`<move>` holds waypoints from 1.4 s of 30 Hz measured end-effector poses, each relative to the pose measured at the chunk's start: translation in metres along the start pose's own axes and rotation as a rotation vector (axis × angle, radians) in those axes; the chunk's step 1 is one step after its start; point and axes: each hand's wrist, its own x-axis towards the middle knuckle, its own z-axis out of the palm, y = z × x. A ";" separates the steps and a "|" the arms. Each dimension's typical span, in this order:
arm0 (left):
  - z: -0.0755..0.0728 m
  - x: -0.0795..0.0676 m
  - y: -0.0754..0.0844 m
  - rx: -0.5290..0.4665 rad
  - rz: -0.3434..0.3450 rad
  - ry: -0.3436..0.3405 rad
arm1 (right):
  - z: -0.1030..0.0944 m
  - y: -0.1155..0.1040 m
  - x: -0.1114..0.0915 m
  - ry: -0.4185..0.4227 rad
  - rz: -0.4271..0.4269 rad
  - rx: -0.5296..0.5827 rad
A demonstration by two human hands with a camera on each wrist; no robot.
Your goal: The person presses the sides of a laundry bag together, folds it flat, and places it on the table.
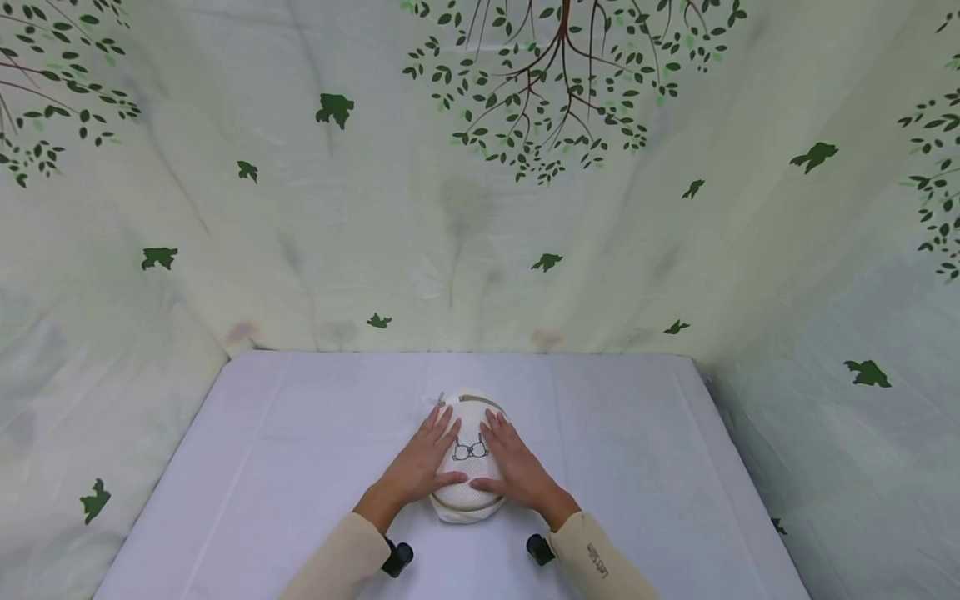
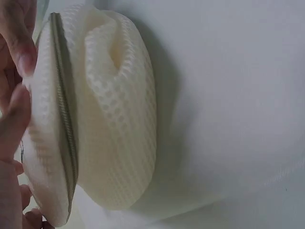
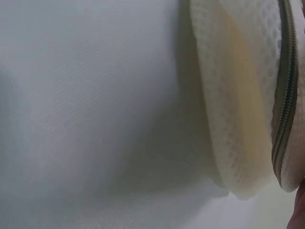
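A white mesh bra wash bag (image 1: pixel 467 493) lies on the table with a line drawing of a bra (image 1: pixel 470 451) facing up. My left hand (image 1: pixel 422 463) rests on its left side, fingers straight and spread, thumb pointing inward. On the opposite side, my right hand (image 1: pixel 522 468) lies flat in the same way, the two thumbs close together near the lower part. Around the lid runs a grey-beige zipper (image 2: pixel 64 102), which looks closed along the stretch seen in the left wrist view. Below it, the soft mesh side (image 2: pixel 125 138) sags and folds.
A white cloth covers the table (image 1: pixel 315 442). Behind and to both sides hangs a pale curtain (image 1: pixel 465 225) printed with branches and green leaves. Black wrist-camera mounts (image 1: pixel 397 559) stick out below the sleeves.
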 end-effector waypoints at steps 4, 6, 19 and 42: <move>0.001 -0.001 -0.001 -0.023 0.008 -0.039 | 0.000 -0.003 0.000 -0.080 0.022 -0.002; 0.002 -0.002 -0.002 -0.031 0.009 -0.059 | 0.001 -0.004 0.001 -0.099 0.030 -0.013; 0.016 0.001 -0.008 0.025 -0.012 -0.104 | 0.012 0.002 0.004 -0.122 0.006 -0.035; 0.031 -0.002 -0.008 0.000 -0.024 -0.110 | 0.024 0.002 0.009 -0.243 0.031 -0.152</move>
